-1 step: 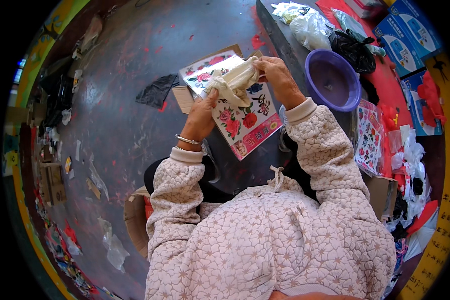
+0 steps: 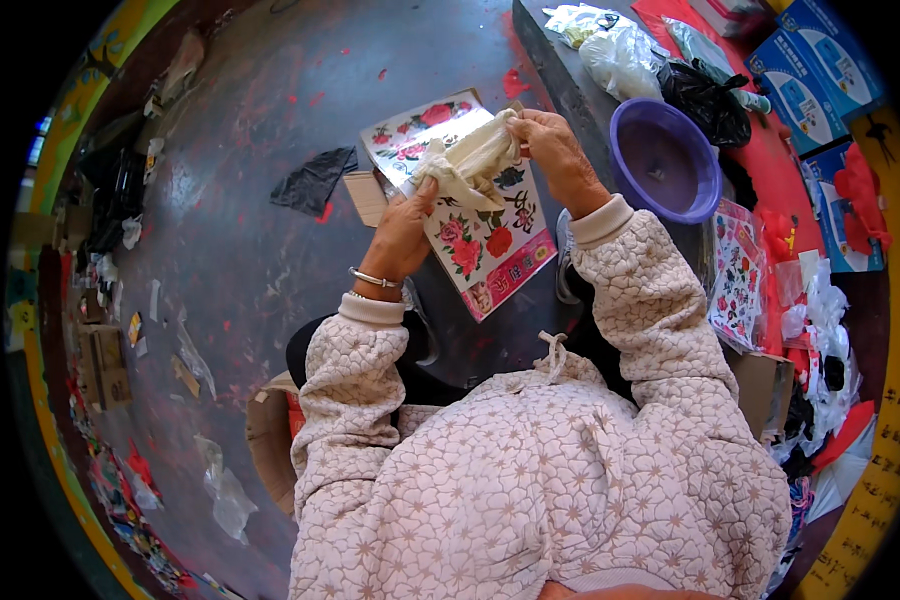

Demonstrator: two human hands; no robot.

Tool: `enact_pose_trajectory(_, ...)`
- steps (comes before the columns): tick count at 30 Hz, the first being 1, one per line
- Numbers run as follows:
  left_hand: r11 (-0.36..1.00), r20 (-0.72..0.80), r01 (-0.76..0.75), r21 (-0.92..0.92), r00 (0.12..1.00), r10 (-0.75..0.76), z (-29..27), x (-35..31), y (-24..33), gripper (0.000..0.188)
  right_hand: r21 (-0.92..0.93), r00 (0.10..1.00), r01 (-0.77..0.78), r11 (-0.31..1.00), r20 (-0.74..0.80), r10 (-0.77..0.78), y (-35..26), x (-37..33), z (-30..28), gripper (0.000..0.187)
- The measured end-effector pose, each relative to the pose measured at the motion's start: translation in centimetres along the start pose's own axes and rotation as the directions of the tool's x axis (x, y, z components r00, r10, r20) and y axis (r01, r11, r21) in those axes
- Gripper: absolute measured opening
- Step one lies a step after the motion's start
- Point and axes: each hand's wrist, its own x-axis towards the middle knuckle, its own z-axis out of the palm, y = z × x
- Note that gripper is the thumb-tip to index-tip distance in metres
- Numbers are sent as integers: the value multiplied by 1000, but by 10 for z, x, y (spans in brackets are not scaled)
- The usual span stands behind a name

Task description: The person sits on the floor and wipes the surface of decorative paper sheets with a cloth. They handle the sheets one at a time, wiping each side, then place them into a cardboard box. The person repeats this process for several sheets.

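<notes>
A crumpled piece of cream knitted cloth (image 2: 483, 158) is stretched between my two hands; its exact kind cannot be made out. My left hand (image 2: 402, 235), with bracelets at the wrist, pinches its lower left end. At the upper right end my right hand (image 2: 560, 155) grips it between thumb and fingers. Below the cloth lies a glossy sheet printed with red and pink roses (image 2: 495, 240), partly covered by the cloth and my hands. Cardboard (image 2: 366, 198) sticks out from under the sheet's left side.
A black plastic piece (image 2: 313, 182) lies on the grey floor. To the right stand a purple basin (image 2: 625, 160), plastic bags (image 2: 620, 62), blue boxes (image 2: 798, 95) and more flower sheets (image 2: 738, 275). A cardboard box (image 2: 268, 440) is beside my left arm. Scraps line the left wall.
The rose-printed sheet has turned slightly beneath the cloth, its top edge now covering more of the cardboard behind. Both hands keep their hold on the cloth, almost unmoved.
</notes>
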Motion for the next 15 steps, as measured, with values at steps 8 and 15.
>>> enact_pose_trajectory(8,994,103,29,-105,994,-18,-3,2,-8,35,258,996,66,964,38,-78,0,-3,16,26)
enact_pose_trajectory(15,969,104,59,-239,994,-35,-4,7,-11,44,734,985,-173,657,130,114,-18,-3,2,23)
